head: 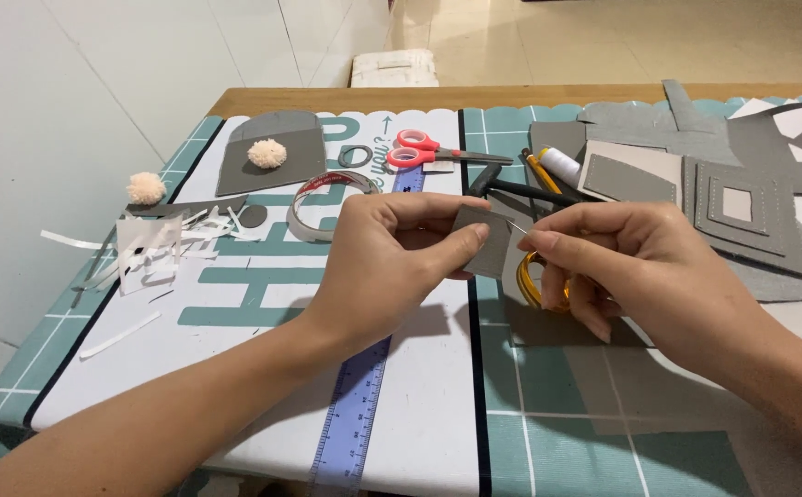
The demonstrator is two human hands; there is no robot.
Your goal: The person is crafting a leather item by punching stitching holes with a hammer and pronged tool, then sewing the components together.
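The left hand pinches a small grey felt piece above the surface; the right hand, at its 3 o'clock, holds a thin needle in a narrow grip touching the felt's right edge.

Two bare forearms and two hands are seen, entering from the lower edge of the view. No sleeves are worn within the part shown; both arms are uncovered from the frame edge to the wrist. The left hand is slender, with long fingers and short, neatly trimmed nails left unpainted. The right hand is built alike, its nails likewise short and plain. Near the pinching fingertips no rings are worn, and further back from the grip, at the wrists, no watch, bracelet or band is carried. No gloves are worn.
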